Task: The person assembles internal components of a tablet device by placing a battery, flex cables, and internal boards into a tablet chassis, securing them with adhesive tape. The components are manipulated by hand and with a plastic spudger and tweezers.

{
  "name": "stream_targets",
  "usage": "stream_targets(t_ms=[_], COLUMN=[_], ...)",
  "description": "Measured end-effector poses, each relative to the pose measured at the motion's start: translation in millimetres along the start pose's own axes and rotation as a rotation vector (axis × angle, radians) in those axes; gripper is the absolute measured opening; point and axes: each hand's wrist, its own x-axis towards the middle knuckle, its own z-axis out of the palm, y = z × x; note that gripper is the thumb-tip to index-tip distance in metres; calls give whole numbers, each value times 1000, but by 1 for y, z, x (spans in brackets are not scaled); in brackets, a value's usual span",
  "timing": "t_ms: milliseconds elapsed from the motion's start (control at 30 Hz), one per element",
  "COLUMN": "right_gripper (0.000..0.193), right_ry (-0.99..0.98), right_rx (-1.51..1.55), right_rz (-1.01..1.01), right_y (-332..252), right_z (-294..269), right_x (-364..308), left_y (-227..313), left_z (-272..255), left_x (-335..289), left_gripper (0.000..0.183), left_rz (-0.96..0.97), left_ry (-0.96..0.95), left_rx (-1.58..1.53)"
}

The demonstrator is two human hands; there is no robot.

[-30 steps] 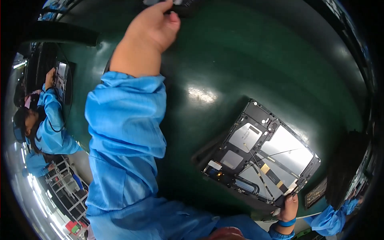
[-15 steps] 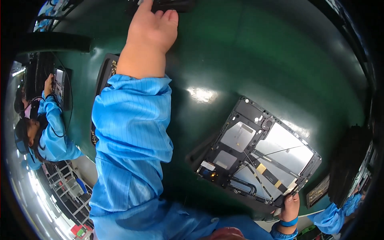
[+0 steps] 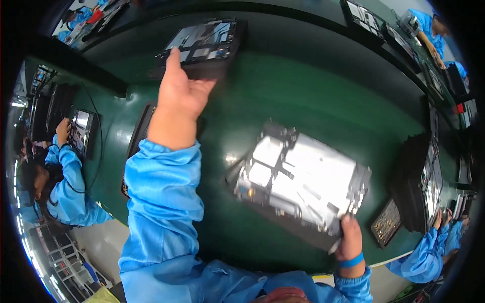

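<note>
My left hand point(image 3: 183, 96) reaches far forward, thumb over the near edge of an opened tablet-like device point(image 3: 204, 40) and fingers partly hidden beneath it. That device shows silvery plates in a black frame, over a dark layer. Nearer me on the right, my right hand point(image 3: 349, 240) grips the lower right corner of a second opened tablet-like device point(image 3: 316, 174). Its bright metal plates face up, blurred and full of glare, and it lies tilted with a dark layer under it. The right-hand fingers below the corner are hidden.
A black tray point(image 3: 132, 151) lies partly behind my left forearm. To the right stand a tray of small gold-coloured parts point(image 3: 386, 223) and a black stack point(image 3: 406, 166). A dark post point(image 3: 96, 70) rises at the left. More opened devices point(image 3: 364, 17) line a far shelf; co-workers sit around.
The view has shifted, bringing the far device fully into sight in my left hand. The right-hand device appears further left and more blurred, still held at its corner.
</note>
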Motion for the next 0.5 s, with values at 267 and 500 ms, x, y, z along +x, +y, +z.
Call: stream_targets(t_ms=[267,500], right_gripper=[65,61], right_ry=[105,-44], right_rx=[-111,-99], right_rz=[-206,-30], right_y=[-102,-41], right_z=[81,27], right_x=[116,58], left_y=[56,56], left_z=[-31,-84], left_x=[-69,-178], left_gripper=[25,36], left_rz=[171,143], left_ry=[9,-66], left_rx=[139,337])
